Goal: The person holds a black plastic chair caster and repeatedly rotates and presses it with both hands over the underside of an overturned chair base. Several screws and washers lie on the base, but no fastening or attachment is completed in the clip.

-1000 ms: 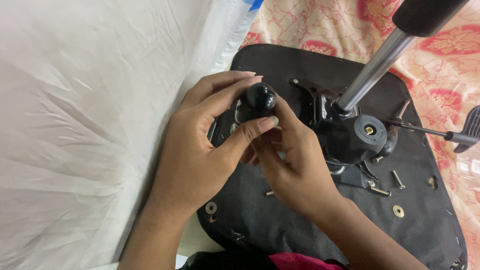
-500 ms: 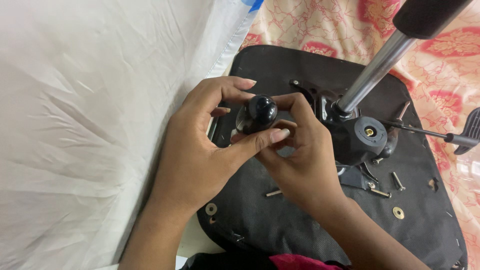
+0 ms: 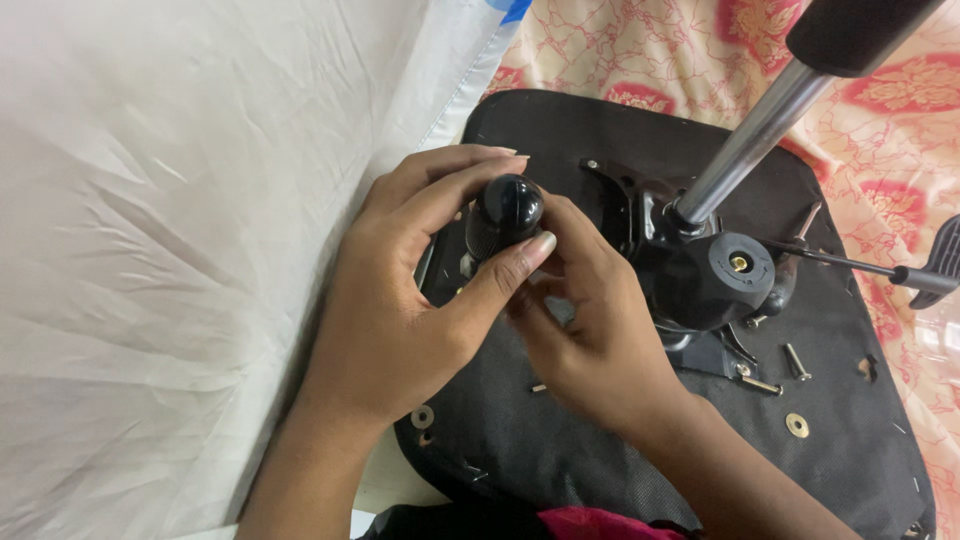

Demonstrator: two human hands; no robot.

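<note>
A round black tool handle (image 3: 505, 212) stands upright over the underside of a black chair seat (image 3: 560, 130). My left hand (image 3: 400, 300) wraps it from the left, thumb and fingers pinched around the knob. My right hand (image 3: 590, 335) is pressed against it from the right, fingers curled around the lower part. What lies below the handle is hidden by both hands.
A chrome gas-lift column (image 3: 750, 140) rises from the black seat mechanism (image 3: 710, 280) with its round knob. A lever rod (image 3: 850, 265) sticks out right. Loose bolts (image 3: 795, 362) and a washer (image 3: 797, 425) lie on the seat. White plastic sheet (image 3: 180, 250) at left, patterned cloth (image 3: 880, 110) beyond.
Both hands and the black handle have shifted slightly; the left fingers have regripped the knob, and the handle has turned a little between the fingers.
</note>
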